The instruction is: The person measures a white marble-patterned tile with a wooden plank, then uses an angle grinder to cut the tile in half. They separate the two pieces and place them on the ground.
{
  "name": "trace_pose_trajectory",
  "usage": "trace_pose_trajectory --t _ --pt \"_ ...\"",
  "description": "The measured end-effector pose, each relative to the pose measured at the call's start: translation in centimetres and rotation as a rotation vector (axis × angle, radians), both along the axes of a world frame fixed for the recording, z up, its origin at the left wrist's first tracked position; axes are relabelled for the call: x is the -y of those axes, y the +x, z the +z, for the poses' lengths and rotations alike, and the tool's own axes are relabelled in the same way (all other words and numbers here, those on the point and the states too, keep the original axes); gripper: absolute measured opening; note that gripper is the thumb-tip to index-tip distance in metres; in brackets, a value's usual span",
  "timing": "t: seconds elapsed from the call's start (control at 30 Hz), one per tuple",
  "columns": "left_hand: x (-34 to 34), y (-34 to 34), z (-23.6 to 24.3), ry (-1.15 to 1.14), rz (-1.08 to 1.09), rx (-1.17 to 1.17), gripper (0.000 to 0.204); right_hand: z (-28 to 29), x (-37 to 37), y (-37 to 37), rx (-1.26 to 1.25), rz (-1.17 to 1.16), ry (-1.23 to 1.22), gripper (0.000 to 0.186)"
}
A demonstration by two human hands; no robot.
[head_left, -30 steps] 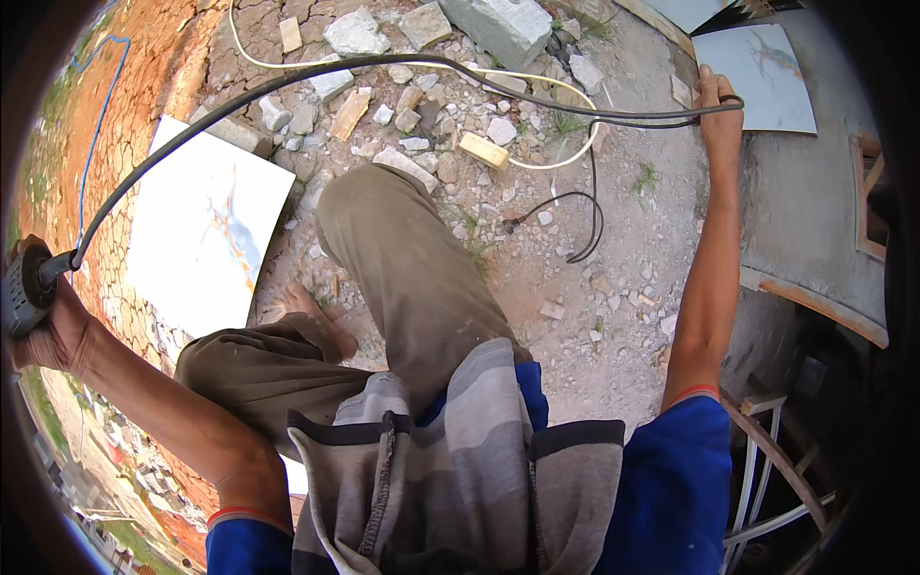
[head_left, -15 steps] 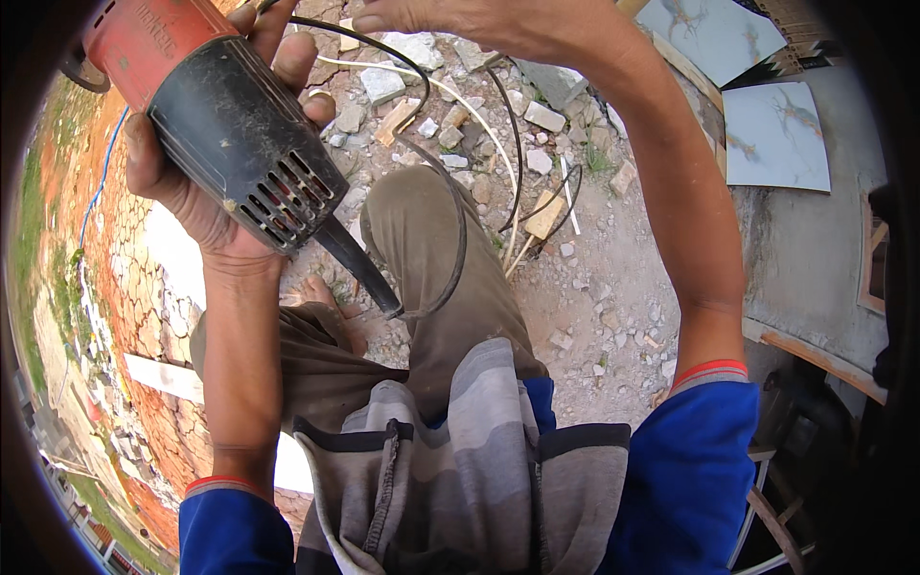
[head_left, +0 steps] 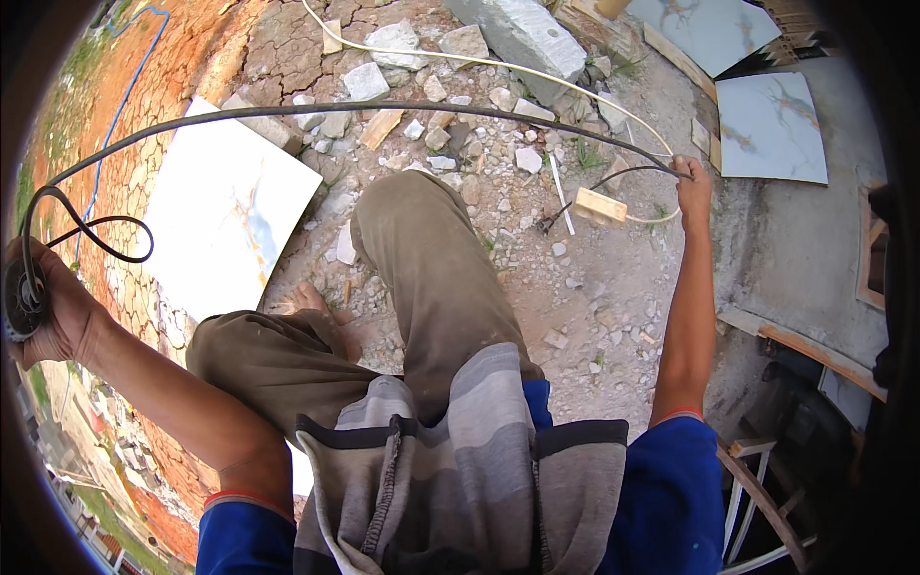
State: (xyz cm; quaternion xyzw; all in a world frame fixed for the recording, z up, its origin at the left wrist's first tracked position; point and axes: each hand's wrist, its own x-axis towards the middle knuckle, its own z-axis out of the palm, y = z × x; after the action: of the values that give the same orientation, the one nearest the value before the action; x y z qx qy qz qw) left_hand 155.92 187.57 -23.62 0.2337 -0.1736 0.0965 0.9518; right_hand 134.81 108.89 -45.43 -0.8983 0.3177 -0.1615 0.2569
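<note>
My left hand (head_left: 65,311) is at the far left, closed around the angle grinder (head_left: 21,297). Only the tool's dark rear end shows; the rest is cut off by the rim of the picture. From it a black cord (head_left: 383,107) loops once, then stretches across to my right hand (head_left: 692,182). That hand is closed on the cord and on a white cable (head_left: 537,75) too. Just left of the right hand, a cream socket block (head_left: 601,205) sits on the white cable. A black plug (head_left: 544,224) lies near the block, at the end of a short dark cord.
A white marbled tile (head_left: 230,216) lies on cracked earth left of my knees. Broken concrete chunks (head_left: 527,43) and rubble spread ahead. Two more tiles (head_left: 772,126) lie at the upper right. A blue hose (head_left: 123,129) runs along the left.
My left hand has carried the grinder far left and down, uncovering the tile. My right hand has moved right and now grips the cords; the black cord is drawn out between both hands.
</note>
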Motion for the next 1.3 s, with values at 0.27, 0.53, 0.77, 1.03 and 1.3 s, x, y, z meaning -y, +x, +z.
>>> trace_pose_trajectory --t 0.27,0.53,0.77,1.03,1.3 --pt "-10.6 0.4 -1.2 0.271 0.325 -0.133 0.054 13.5 -9.5 -1.5 0.453 -0.030 0.094 0.037" --pt "-12.7 2.0 -2.8 0.447 0.357 -0.238 0.056 -2.1 -1.5 -13.7 0.356 -0.444 -0.056 0.032" --pt "-12.9 2.4 -3.4 0.760 0.370 -0.436 0.053 -21.4 -13.3 -38.3 -0.382 -0.290 0.808 0.027" --pt "-5.3 5.4 -9.1 0.428 -0.275 -0.652 0.058 -19.2 -11.5 -36.2 -0.929 -0.148 1.174 0.046" --pt "1.7 6.2 -11.1 0.188 -0.419 -0.802 0.071 -23.6 -10.7 -23.7 -0.637 -0.283 0.073 0.039"
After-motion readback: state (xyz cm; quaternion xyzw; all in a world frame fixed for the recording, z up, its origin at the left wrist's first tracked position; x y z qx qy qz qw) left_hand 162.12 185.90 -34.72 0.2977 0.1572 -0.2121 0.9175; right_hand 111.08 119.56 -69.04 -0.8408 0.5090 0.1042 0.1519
